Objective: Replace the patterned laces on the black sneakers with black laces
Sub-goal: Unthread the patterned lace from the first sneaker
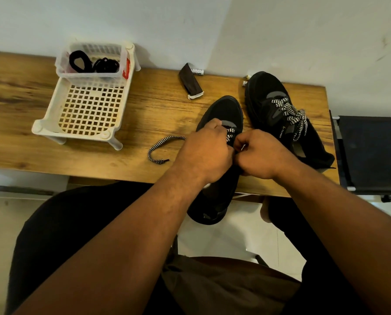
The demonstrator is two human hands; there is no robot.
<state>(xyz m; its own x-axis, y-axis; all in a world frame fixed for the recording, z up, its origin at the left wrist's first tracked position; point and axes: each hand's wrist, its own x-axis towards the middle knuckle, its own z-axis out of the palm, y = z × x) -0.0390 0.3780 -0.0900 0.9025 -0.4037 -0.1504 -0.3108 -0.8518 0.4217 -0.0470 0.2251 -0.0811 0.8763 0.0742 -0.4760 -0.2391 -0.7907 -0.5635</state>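
Observation:
Two black sneakers stand on the wooden table [144, 110]. The near sneaker [224, 110] hangs partly over the front edge, and both hands work at its eyelets. My left hand [207, 148] and my right hand [261, 153] have their fingers curled on the black-and-white patterned lace [230, 133]. One freed end of that patterned lace [160, 144] trails left across the table. The far sneaker [278, 110] at the right keeps its patterned lace [292, 114] tied. Two coils of black laces [92, 62] lie in a clear tub [62, 64].
The clear tub sits in a white perforated basket [53, 105] at the table's left. A dark folded pouch [191, 84] and a small battery [198, 71] lie near the wall. A black chair [371, 153] stands right of the table. My legs are under the front edge.

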